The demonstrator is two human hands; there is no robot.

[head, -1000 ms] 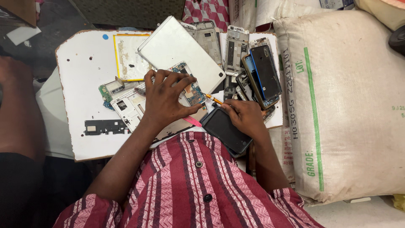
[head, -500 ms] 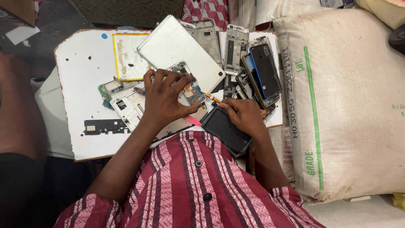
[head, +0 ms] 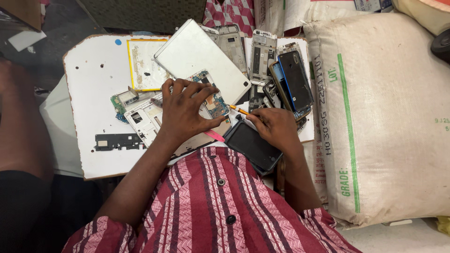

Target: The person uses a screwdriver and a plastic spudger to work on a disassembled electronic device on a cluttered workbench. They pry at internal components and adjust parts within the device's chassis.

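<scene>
Left hand (head: 185,110) lies palm down, fingers spread, pressing an opened phone body (head: 150,119) flat against the white worktop (head: 89,70). A blue-green circuit board (head: 213,100) shows just past its fingertips.

Right hand (head: 276,126) is clenched around a small screwdriver (head: 240,111) with an orange shaft. The handle is hidden in the fist; only the shaft and tip show.

Screwdriver: long axis runs nearly level between the two hands, tip pointing away from the right hand toward the left, ending at the edge of the circuit board beside the left thumb.

Step in hand, as judged: working a fastener or clip at the board's near corner while the left hand steadies the phone. The next move would call for firm downward pressure from the left hand and the tip seated squarely before any turn or pry; whether it is seated now is too small to tell.

Around the hands: a dark phone screen (head: 253,145) lies under the right wrist; a pink pry tool (head: 215,136) sits between the hands; a white back cover (head: 201,58) and several stripped phone frames (head: 262,51) lie beyond the fingertips; a large woven sack (head: 389,117) stands to the right of the right hand.
</scene>
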